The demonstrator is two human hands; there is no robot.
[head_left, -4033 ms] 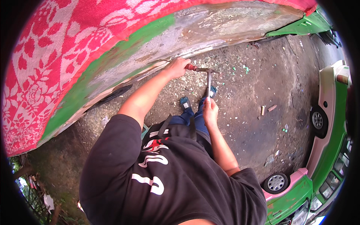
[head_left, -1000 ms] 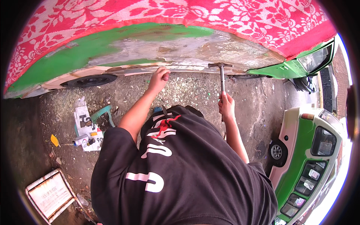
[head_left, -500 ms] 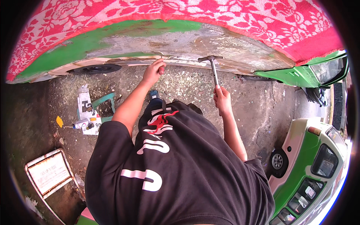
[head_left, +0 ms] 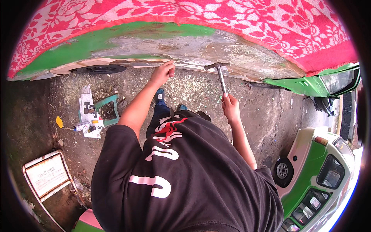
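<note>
My right hand (head_left: 231, 109) is wrapped round the handle of a hammer (head_left: 222, 80). The hammer's dark, narrow head is raised just off the lower edge of a vehicle's side panel (head_left: 139, 45); this panel is green with scraped grey and brown patches. Further left, my left hand (head_left: 164, 73) is closed close against the same edge. A thin dark tip seems to stick out above its fingers, but most of what it grips is hidden. A reddish end shows below the fist, and I cannot tell whether it is a handle or my thumb.
A red and white floral cloth (head_left: 232, 15) drapes over the panel. On the chip-strewn ground at left lie a teal frame (head_left: 112, 101), a white printed sheet (head_left: 87, 101) and a spray can (head_left: 81, 125). A rusty-framed sign (head_left: 48, 176) and a parked green-and-white van (head_left: 309, 166) flank me.
The hammer and my right hand are slightly lower in view. My left hand sits a little further right along the panel edge. My feet show more.
</note>
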